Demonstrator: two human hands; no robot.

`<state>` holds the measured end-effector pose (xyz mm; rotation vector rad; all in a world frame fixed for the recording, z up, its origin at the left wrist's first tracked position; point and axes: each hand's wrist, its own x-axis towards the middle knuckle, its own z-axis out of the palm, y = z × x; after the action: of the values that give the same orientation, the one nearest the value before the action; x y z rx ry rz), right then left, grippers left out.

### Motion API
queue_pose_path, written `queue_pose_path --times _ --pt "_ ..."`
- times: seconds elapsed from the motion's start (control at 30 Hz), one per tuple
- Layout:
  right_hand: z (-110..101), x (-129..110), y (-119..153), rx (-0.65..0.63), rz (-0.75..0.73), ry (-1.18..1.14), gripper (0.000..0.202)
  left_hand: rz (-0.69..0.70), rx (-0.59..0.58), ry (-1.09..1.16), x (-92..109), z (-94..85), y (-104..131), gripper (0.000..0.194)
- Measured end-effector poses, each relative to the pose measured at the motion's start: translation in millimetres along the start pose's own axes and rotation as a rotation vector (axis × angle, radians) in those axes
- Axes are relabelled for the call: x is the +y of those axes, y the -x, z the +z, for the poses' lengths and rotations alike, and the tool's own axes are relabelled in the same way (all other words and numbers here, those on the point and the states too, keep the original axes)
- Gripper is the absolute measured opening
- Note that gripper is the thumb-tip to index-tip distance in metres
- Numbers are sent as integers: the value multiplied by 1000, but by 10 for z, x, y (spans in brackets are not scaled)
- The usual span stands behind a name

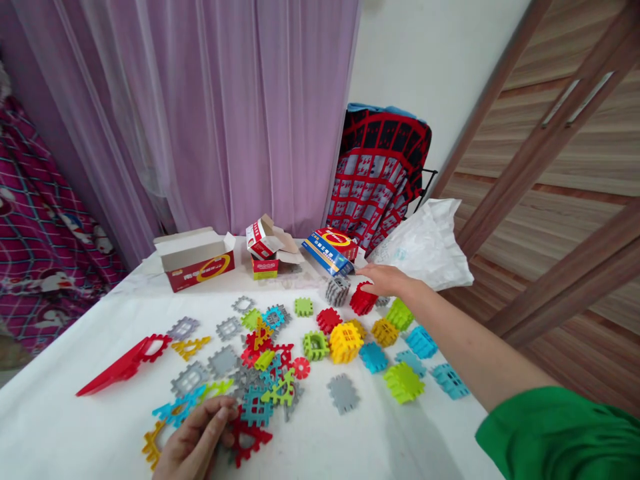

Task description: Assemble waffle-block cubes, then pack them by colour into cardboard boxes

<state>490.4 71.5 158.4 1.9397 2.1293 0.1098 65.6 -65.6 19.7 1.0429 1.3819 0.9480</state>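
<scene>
My right hand [387, 279] reaches to the back right, its fingers closed on the top of a stack of red interlocking building pieces [363, 300]. A stack of grey pieces [337, 291] stands just left of it. My left hand [203, 433] rests at the near edge of a mixed heap of building pieces, with thumb and fingers pinched together; what is between them is hidden. Right beside those fingertips lie a red triangle piece [249, 440] and a blue window piece [257, 407]. Left of that hand is a yellow piece [151, 445], partly covered by it.
Sorted stacks, including yellow [346, 342], lime green [404, 383] and blue [421, 341], sit to the right. A lone grey square [343, 393] lies nearer. Behind are an open red box [200, 263], a blue battery box [327, 253] and a white plastic bag [425, 247].
</scene>
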Motion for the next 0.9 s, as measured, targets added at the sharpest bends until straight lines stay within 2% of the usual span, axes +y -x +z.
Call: queue_pose_path --times 0.1,0.2,0.3,0.37,0.4,0.47,0.53,0.63,0.77,0.9 --pt "-139 -212 39 151 -22 -8 41 -10 90 75 29 12 16 68" --pt "-263 -606 45 222 -92 -47 36 18 197 121 56 -26 -1 71" --pt "-288 -1144 28 214 -233 -110 34 85 254 137 93 -74 -25 68" --pt "-233 -1529 17 169 -312 -149 30 123 263 134 100 -95 -59 66" --pt "-187 -1713 11 122 -319 -170 27 134 265 134 94 -103 -85 66" --pt "-71 -2039 -3 46 -242 -238 22 150 264 147 67 -111 -151 68" --pt "50 -2283 -27 23 -172 -275 24 158 277 170 34 -113 -218 71" --pt "181 -2485 -82 33 -130 -331 34 164 298 187 14 -108 -279 74" --pt "216 -2551 -130 71 -152 -418 45 186 286 179 50 -107 -264 71" --pt "180 -2589 -111 43 -223 -405 34 204 284 178 43 -109 -261 66"
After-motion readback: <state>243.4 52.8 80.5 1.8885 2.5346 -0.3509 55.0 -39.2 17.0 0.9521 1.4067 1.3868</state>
